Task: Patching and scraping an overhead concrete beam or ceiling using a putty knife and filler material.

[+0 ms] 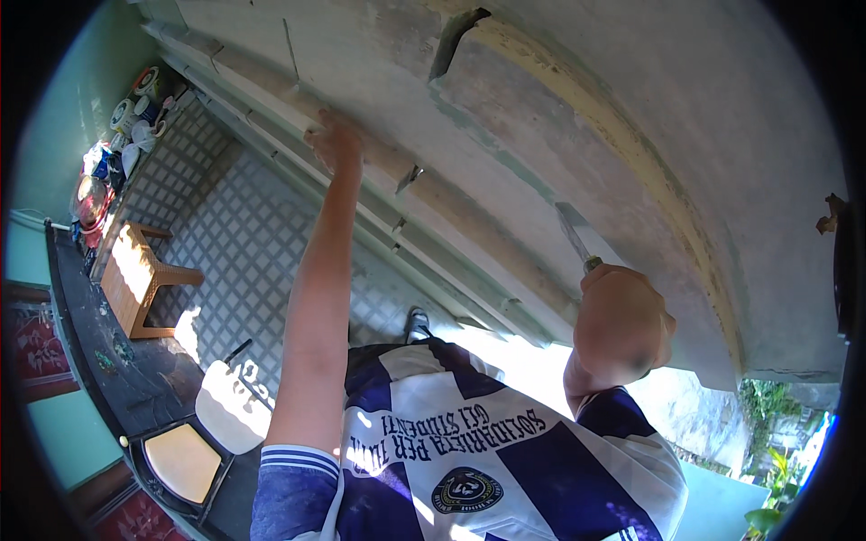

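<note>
My right hand (624, 320) is closed around the handle of a putty knife (572, 227). Its flat metal blade points up and away, lying close against a pale plastered surface (514, 131); whether it touches cannot be told. Further off and to the left, my left hand (337, 144) rests against a long pale ledge (397, 162), arm stretched out. Its fingers look slightly apart, with no tool in them. A greenish strip of filler runs along the plaster beside the blade.
A curved yellowish band (622, 126) crosses the plaster. Below the ledges lies a tiled floor (262, 207). To the left are a wooden stool (135, 279), a white chair (233, 406) and a dark counter (126, 361). Tubs and bags (126, 126) stand at the far left.
</note>
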`<move>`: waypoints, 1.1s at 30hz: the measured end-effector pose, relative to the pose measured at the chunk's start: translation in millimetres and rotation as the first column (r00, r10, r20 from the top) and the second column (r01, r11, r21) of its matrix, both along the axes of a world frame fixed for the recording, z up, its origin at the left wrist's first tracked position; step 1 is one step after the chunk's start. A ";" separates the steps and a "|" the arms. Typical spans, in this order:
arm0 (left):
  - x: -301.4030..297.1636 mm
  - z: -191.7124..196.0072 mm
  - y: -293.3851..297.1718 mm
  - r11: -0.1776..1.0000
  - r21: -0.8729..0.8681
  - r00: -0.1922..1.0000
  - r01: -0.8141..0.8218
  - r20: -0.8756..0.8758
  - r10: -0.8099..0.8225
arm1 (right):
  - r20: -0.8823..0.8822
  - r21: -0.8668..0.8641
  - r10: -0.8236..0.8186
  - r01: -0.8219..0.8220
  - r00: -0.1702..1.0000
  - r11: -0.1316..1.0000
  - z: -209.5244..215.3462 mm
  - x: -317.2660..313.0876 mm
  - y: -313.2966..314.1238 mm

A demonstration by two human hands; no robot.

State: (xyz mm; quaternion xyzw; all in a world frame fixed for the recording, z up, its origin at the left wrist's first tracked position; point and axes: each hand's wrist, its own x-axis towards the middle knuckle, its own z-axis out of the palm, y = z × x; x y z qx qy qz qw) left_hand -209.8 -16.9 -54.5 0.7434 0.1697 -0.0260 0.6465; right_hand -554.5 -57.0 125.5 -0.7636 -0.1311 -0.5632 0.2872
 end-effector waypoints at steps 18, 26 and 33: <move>3.3 -6.5 -4.6 0.999 0.045 1.000 -0.005 -0.010 0.005 | -0.001 -0.002 0.018 -0.018 1.000 1.000 -5.1 2.5 4.4; 8.4 -11.7 -4.4 1.000 0.022 1.000 -0.017 0.000 0.017 | -0.032 0.026 -0.020 0.021 0.999 0.999 -3.8 0.7 -0.3; 9.0 -12.5 -4.6 1.000 0.002 1.000 -0.020 0.018 0.020 | -0.015 0.024 -0.003 0.004 1.000 1.000 -2.9 0.8 2.5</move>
